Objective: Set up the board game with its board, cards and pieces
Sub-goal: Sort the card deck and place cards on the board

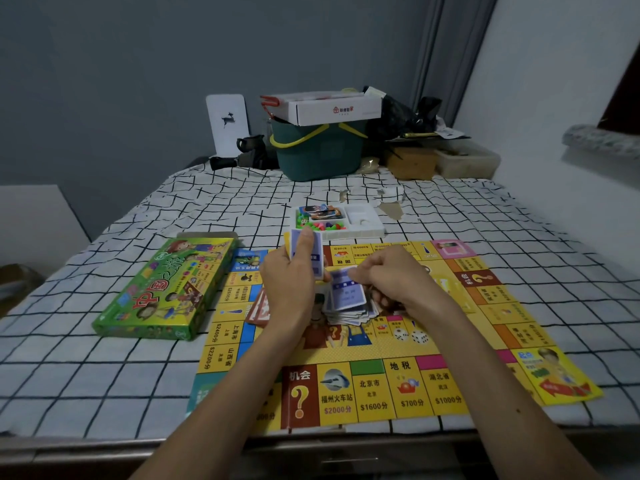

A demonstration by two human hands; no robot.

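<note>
– Under both hands, what lies on the table (104,375)?

– The board (381,351), flat on the checked cloth. Its near row of squares reads upright toward the person, and its near edge sits at the table's front.

– And the hands?

– The left hand (287,282) grips a stack of blue cards (306,251) stood on end, long axis pointing away from the person, thumb across the top one. The right hand (394,278) has its fingers curled and pinches a single card (346,289) just right of the left hand. That card's long axis also runs away from the person, slightly tilted.

– Below it?

– A loose pile (349,315) of the same kind on the board's middle, edges splayed. Red-backed cards (259,310) lie by the left wrist, partly hidden by it.

– Around them?

– Left of the left hand the game box (166,289) lies flat just beside the board, its long axis slanting from near-left to far-right. Beyond the hands a white tray (363,223) holds coloured pieces (322,225); the held stack covers its near left corner. Well past that stands a green basket (318,154) with a white carton (332,109) on top.
</note>
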